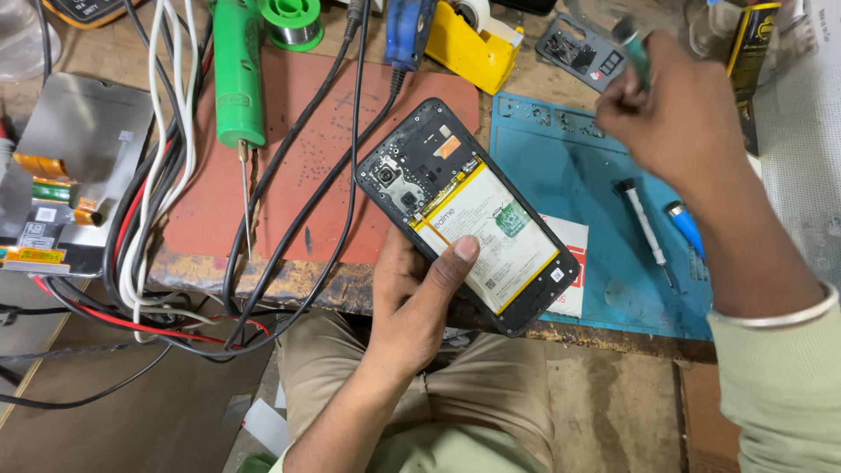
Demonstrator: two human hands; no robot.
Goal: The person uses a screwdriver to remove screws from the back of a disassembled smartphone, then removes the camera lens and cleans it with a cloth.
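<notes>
Opened phone (469, 217), one only, lies tilted in our left hand (420, 293) above the table edge; its back cover is off, showing a white and yellow battery and dark boards. Our left fingers grasp it, thumb across the battery. Our right hand (666, 109), raised over the blue mat (561, 158), clenches one green-handled tool (632, 48). Two screwdrivers (646, 226) lie on the mat.

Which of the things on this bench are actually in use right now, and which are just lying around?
In use:
left hand holding the opened phone
right hand gripping a green-handled tool

Lying about:
green soldering iron
solder spool
yellow tape dispenser
screwdriver and blue-handled tool on the blue mat
tangled cables
</notes>
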